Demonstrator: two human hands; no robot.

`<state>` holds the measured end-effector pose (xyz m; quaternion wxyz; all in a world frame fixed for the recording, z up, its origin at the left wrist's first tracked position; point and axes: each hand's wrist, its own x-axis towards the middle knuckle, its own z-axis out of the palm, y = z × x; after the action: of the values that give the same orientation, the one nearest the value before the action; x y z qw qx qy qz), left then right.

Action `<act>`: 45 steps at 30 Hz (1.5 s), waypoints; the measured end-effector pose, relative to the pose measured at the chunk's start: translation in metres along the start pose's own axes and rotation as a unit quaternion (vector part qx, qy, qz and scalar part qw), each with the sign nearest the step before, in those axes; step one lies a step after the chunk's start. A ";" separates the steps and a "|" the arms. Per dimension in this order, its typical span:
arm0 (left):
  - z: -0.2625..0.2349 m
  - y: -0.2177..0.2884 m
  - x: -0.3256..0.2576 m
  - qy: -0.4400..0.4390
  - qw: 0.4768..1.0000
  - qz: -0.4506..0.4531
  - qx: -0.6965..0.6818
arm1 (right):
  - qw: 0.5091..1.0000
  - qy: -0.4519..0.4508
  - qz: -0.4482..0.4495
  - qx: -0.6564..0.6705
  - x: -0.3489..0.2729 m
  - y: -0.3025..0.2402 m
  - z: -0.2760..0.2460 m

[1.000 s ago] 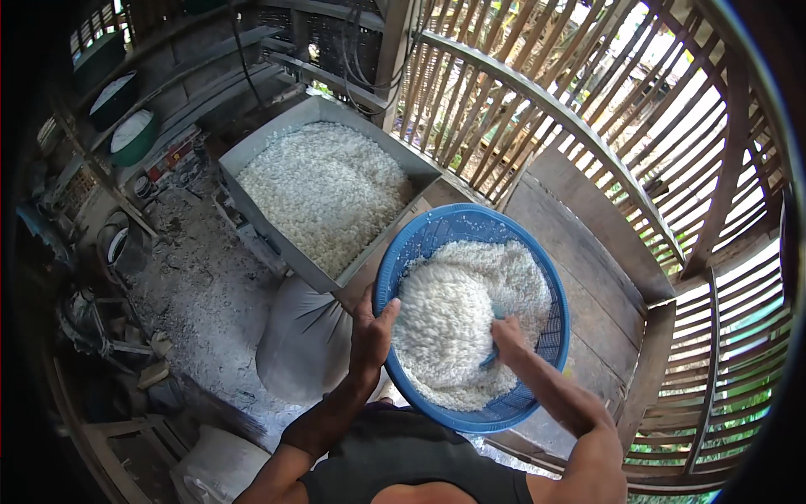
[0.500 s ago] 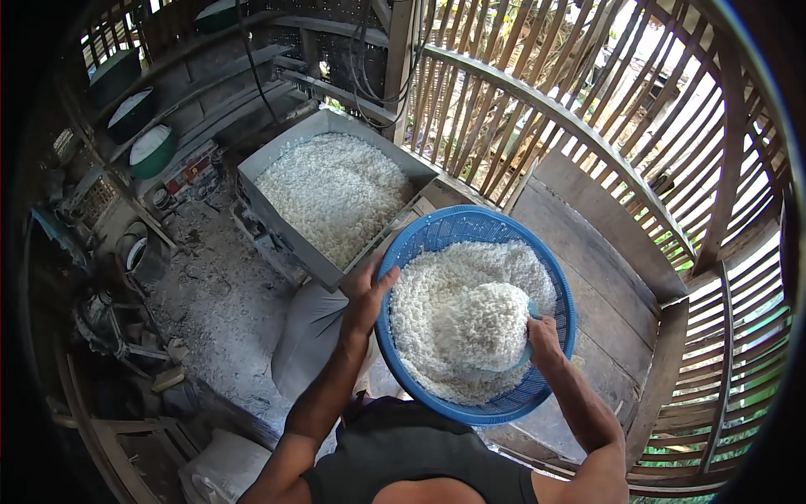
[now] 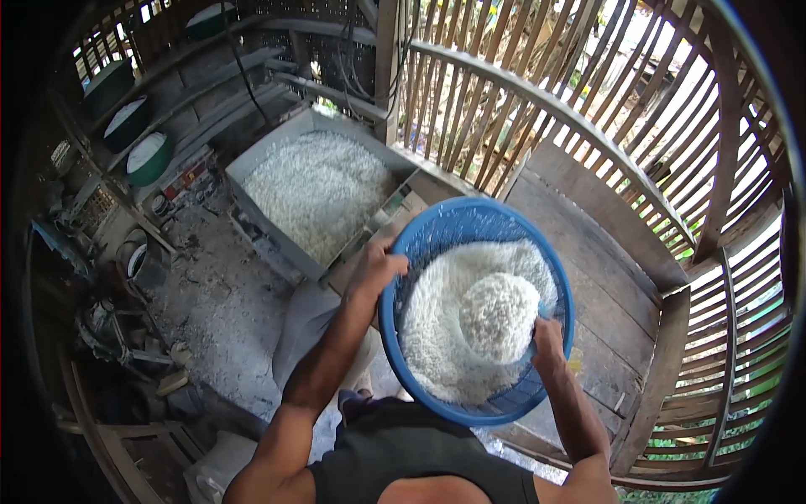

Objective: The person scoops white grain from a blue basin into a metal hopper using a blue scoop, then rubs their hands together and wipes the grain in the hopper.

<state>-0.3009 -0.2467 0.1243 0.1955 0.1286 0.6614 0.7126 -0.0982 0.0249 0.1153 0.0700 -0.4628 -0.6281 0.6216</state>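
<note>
I hold a round blue mesh basket (image 3: 457, 225) in front of me with both hands. My left hand (image 3: 375, 267) grips its left rim. My right hand (image 3: 547, 343) grips the right rim, lower down. The basket is tilted and carries a heap of white shredded flakes (image 3: 470, 323), with a rounded clump (image 3: 499, 304) risen in the middle. A grey metal trough (image 3: 277, 144) full of the same white flakes (image 3: 317, 189) stands just beyond and left of the basket.
Wooden slat railing (image 3: 537, 92) curves around the back and right. A plank bench (image 3: 604, 252) lies under the basket. Green tubs (image 3: 148, 157) sit on shelves at far left. A white sack (image 3: 306, 323) and flake-dusted ground (image 3: 214, 311) are below the trough.
My right hand came out of the flakes and took the right rim. The basket has been lifted and tossed, so the flakes gathered into a central clump.
</note>
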 end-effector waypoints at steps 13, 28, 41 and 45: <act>-0.032 -0.045 0.021 -0.048 0.996 -0.014 -0.078 | 0.994 -0.023 -0.056 0.086 0.005 0.011 -0.008; -0.015 -0.075 -0.124 0.231 0.972 0.009 -0.041 | 0.962 -0.238 -0.120 0.060 0.031 -0.110 0.057; -0.028 -0.041 -0.158 0.232 0.962 0.143 -0.033 | 0.759 -0.044 -0.621 -0.192 0.000 -0.283 0.256; -0.037 -0.039 -0.169 0.256 0.960 0.113 -0.017 | 0.654 0.012 -0.737 -0.168 -0.044 -0.315 0.270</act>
<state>-0.1629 -0.3536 0.0954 -0.0596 0.0123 0.6582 0.7504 -0.4087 -0.1344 0.3439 0.4336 0.1409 -0.8559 0.2440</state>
